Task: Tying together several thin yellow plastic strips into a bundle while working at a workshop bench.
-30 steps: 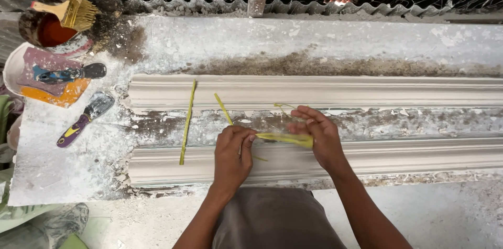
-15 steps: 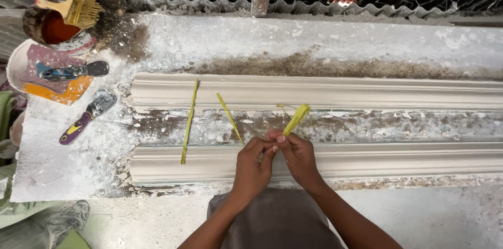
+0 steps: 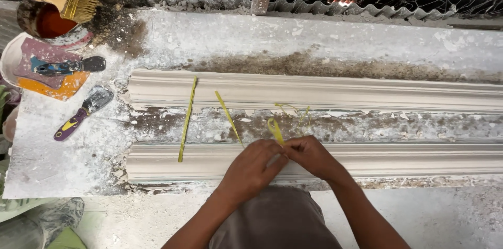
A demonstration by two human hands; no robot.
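Dusty white bench (image 3: 325, 34) w/ wire mesh and corrugated sheet behind; two long plaster mouldings lie side by side on it, far one (image 3: 367, 94) and near one (image 3: 419, 157), rough crumbly gap btwn them. Both hands are together over the near moulding: left hand (image 3: 250, 168) and right hand (image 3: 309, 156) each pinch the lower end of a thin yellow-green strip (image 3: 274, 129), which loops up just above the fingertips; exact finger grip hidden. Two more strips lie across the gap to the left, a long strip (image 3: 187, 119) and a shorter slanted strip (image 3: 228, 118), plus a wispy frayed bit (image 3: 301, 114) near the hands. Far left: paint tin w/ brush (image 3: 73, 3), a scraper (image 3: 70, 65) on a stained plate, a purple-handled putty knife (image 3: 78, 118). Risks, as I judge: strip looks thin and fibrous, so a hard tug could split or snap it; wrists hover right over the near moulding's edge, so leaning down could chip the plaster; loose grit could foul the strip if dropped.
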